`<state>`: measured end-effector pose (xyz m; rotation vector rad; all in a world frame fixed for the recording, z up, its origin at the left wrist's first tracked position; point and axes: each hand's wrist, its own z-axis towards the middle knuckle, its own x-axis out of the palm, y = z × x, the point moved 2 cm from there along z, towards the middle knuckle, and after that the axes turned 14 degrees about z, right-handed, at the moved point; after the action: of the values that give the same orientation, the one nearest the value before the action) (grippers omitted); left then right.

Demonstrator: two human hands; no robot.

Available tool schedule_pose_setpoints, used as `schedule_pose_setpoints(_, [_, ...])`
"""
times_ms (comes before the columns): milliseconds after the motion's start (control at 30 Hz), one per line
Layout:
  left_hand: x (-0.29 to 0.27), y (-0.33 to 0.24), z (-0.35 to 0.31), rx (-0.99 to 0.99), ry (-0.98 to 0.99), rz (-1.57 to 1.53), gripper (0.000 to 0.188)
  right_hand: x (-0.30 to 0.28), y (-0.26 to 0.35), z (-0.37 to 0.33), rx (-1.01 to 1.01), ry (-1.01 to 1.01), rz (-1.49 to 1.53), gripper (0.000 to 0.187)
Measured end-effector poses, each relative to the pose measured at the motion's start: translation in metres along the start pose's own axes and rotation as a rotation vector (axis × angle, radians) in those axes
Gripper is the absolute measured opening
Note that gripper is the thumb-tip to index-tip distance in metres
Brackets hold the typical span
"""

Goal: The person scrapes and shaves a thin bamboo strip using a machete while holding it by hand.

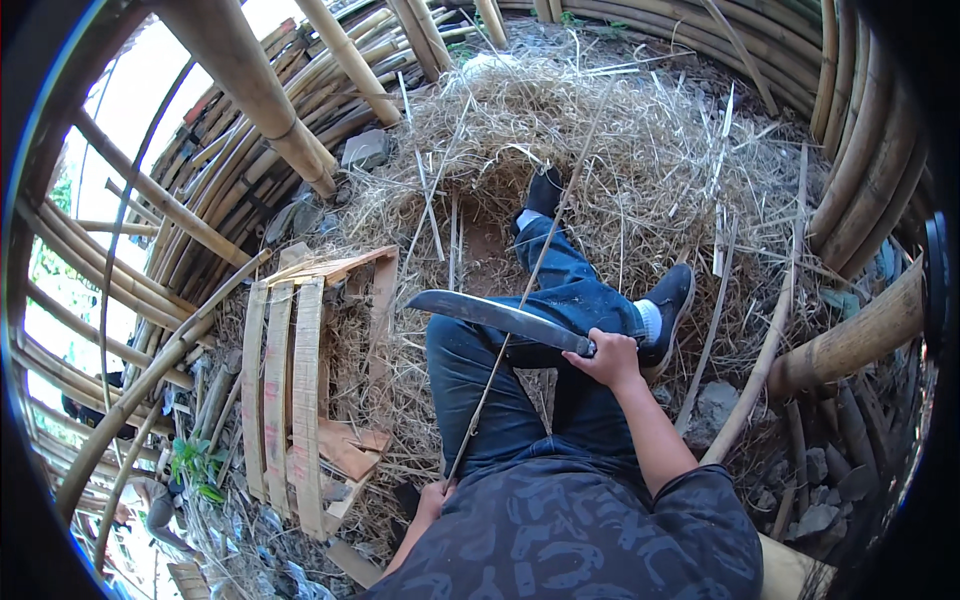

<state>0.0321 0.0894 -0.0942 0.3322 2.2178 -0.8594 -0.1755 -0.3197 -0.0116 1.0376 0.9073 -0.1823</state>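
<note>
My right hand (609, 358) is closed round the dark handle of a machete (470, 308), held over my lap. Its long, broad blade points left, with the tip beyond my left knee. Low beside my left hip, my left hand (433, 498) grips the near end of a long, thin bamboo strip (482, 408). The strip slants away over my legs and up toward the far straw. In this view it crosses the blade; whether the two touch, I cannot tell. My left fingers are partly hidden by my shirt.
A slatted wooden crate (308, 400) lies at my left. Beyond my feet spreads a heap of dry straw-like shavings (640, 150). Bamboo poles (250, 90) fence the sides, and a thick pole (850, 335) juts in from the right. Rubble (712, 410) lies near my right elbow.
</note>
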Motion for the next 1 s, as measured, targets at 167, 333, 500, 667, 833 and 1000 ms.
schedule_pose_setpoints(167, [0.004,0.009,-0.002,0.003,0.051,-0.168,0.037,0.001,-0.011,-0.004,0.044,0.048,0.009,0.062])
schedule_pose_setpoints(333, [-0.011,-0.008,-0.008,0.067,0.177,-0.259,0.034,0.002,-0.008,0.002,0.019,0.018,-0.048,0.061])
schedule_pose_setpoints(500, [-0.005,0.003,-0.010,0.103,0.274,-0.336,0.036,0.002,-0.001,0.006,0.042,0.022,-0.081,0.061])
schedule_pose_setpoints(667, [0.010,0.012,-0.009,0.068,0.180,-0.325,0.040,0.010,-0.005,0.004,0.030,0.014,-0.060,0.059])
schedule_pose_setpoints(833, [0.020,0.021,0.002,-0.020,0.160,-0.330,0.038,0.009,-0.008,0.000,0.009,-0.011,-0.007,0.060])
schedule_pose_setpoints(1000, [0.021,0.036,0.015,0.043,0.154,-0.280,0.041,0.011,-0.006,0.002,0.008,-0.021,0.027,0.059])
